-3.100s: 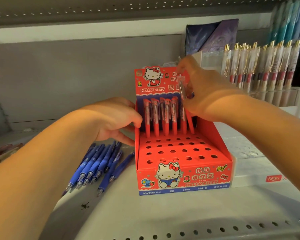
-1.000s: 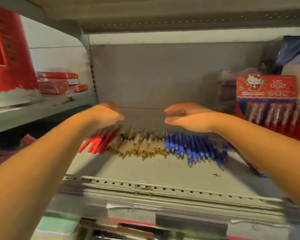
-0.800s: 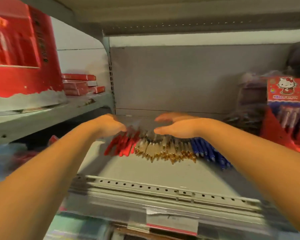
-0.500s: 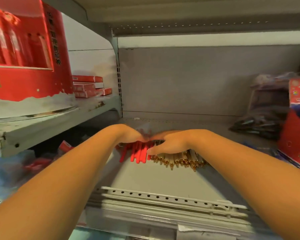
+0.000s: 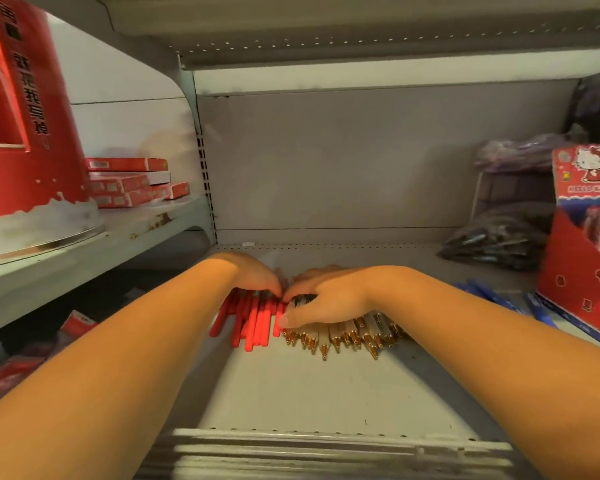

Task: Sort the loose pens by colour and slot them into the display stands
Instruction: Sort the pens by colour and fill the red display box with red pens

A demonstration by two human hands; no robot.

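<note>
Three colour groups: red pens (image 5: 253,322), gold-tipped pens (image 5: 347,336) and blue pens (image 5: 492,296) lie loose on the shelf (image 5: 309,386), each colour in its own run.
Red pens: side-by-side bundle, left of centre, touching the gold-tipped pens along one edge.
Gold-tipped pens: pale barrels, tips toward the viewer, just right of the red.
Blue pens: well apart to the right, near the foot of the display stand (image 5: 582,265).
Display stand: red card box with a cartoon cat, at the right edge; a few red-barrelled pens stand upright in it; most of its slots are out of view.
Sorting: judged largely done, since the colours lie separated.
Slotting: judged mostly outstanding; all three loose groups are on the shelf, and no stand for gold-tipped or blue stock shows in this view.
Step in hand: probably parting the red bundle from its gold-tipped neighbours for pick-up.
Left hand (image 5: 253,275): palm down on the far ends of the red pens, fingers bent over them; whether they close round any pen cannot be told.
Right hand (image 5: 326,299): palm down on the gold-tipped pens, fingers relaxed, grasping nothing; thumb (image 5: 284,318) straight, touching the seam between red and gold-tipped.
Other stock: bagged pens (image 5: 492,237) at back right; flat red boxes (image 5: 129,181) and a large red carton (image 5: 21,133) on the neighbouring shelf at left.
</note>
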